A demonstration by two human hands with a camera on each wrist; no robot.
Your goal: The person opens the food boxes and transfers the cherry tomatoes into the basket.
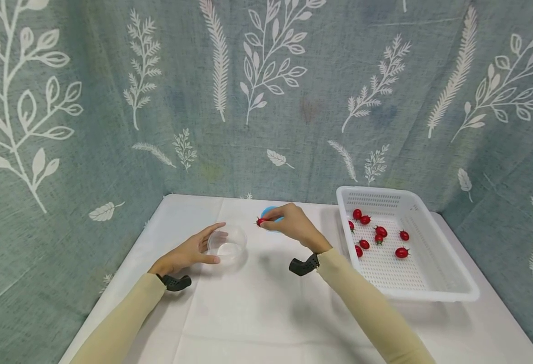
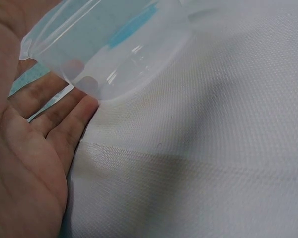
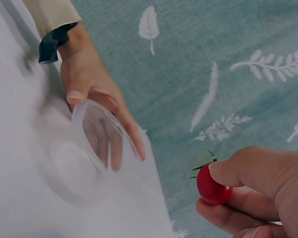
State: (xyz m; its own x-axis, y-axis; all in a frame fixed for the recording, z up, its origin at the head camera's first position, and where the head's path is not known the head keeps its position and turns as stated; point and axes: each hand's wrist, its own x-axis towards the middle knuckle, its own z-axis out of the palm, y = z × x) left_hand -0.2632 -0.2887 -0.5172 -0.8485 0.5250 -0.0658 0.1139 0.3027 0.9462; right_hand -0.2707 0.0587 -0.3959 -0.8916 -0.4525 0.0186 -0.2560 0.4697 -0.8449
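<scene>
We held a small red cherry tomato (image 1: 260, 221) pinched between thumb and fingertips of our right hand (image 1: 293, 225), in the air just right of the clear round plastic bowl (image 1: 228, 244), which our left hand (image 1: 189, 251) steadied on the bench (image 1: 257, 313) with nearly straight fingers along its side. The light bowl looked tilted under that hand, so we judged it could tip or slide, and the smooth tomato could slip and roll across the white cloth.

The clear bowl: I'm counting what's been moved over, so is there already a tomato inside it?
No. The clear bowl by the left hand looks empty; the right hand pinches a tomato apart from it.
</scene>
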